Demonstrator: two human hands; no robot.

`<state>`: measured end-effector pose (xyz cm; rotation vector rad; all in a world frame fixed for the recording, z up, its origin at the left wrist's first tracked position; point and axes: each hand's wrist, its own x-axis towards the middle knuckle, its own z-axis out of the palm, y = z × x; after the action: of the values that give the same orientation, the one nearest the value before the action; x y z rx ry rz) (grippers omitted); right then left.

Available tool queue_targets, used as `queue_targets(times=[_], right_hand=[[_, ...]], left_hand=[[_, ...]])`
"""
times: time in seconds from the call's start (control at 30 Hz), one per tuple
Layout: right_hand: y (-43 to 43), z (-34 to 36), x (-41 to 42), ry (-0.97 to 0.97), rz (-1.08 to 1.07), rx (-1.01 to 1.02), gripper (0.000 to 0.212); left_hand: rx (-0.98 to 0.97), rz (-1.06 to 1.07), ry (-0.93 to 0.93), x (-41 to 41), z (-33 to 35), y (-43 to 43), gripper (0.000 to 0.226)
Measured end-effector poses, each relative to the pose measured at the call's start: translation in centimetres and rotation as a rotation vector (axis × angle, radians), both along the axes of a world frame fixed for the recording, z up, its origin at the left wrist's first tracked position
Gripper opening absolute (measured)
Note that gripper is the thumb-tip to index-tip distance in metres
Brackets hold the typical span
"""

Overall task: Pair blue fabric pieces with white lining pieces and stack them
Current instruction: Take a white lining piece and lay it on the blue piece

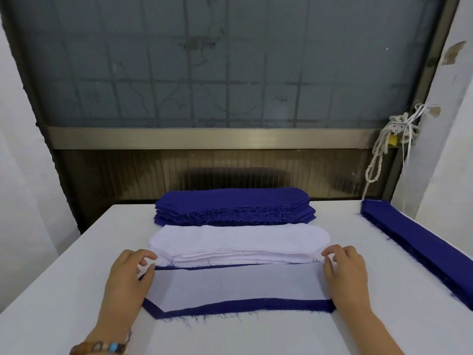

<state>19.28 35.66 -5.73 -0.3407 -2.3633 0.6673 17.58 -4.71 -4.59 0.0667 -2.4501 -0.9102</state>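
A stack of blue fabric pieces [234, 207] lies at the far side of the white table [64, 290], with a stack of white lining pieces [239, 243] just in front of it. Nearest me lies one blue piece [243, 307] with a white lining piece [235, 286] on top of it; blue shows along the near and far edges. My left hand [128, 280] pinches the left end of that lining piece. My right hand [345, 274] pinches its right end beside the white stack.
A long pile of folded blue strips [419, 248] runs along the table's right edge. Behind the table stands a frosted window with a metal frame [204, 138]. White cords and a padlock [393, 147] hang at the right wall.
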Motion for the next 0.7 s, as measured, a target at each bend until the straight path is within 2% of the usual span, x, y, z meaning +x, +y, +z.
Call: queue_targets(times=[0.07,0.13,0.23,0.37,0.6,0.63,0.7], right_hand=[[-0.1,0.1,0.0,-0.003,0.137,-0.006,0.017],[-0.4,0.2,0.2,-0.102,0.282,-0.038,0.018],[-0.6,0.1,0.2,-0.249,0.424,-0.082,0.019],[-0.6,0.5,-0.1,-0.306,0.426,-0.084,0.019],[-1.8,2.0,-1.7,-0.478,0.295,0.160,0.028],[-2.2,2.6,-2.0,-0.471,0.271,0.171,0.032],[-3.1,3.5,-2.7,-0.333,0.253,0.184,0.039]], left_hand=[[0.107,-0.084,-0.018,0.0,-0.1,0.3,0.024],[0.158,-0.227,-0.113,0.1,-0.3,0.5,0.010],[0.083,-0.347,-0.232,0.3,-0.5,0.6,0.015],[0.013,-0.305,-0.282,0.1,-0.3,1.1,0.025],[-0.188,-0.391,-0.423,-1.2,1.1,1.7,0.012],[-0.198,-0.376,-0.406,-1.7,1.4,2.1,0.009],[-0.178,-0.337,-0.293,-2.8,2.0,3.4,0.014]])
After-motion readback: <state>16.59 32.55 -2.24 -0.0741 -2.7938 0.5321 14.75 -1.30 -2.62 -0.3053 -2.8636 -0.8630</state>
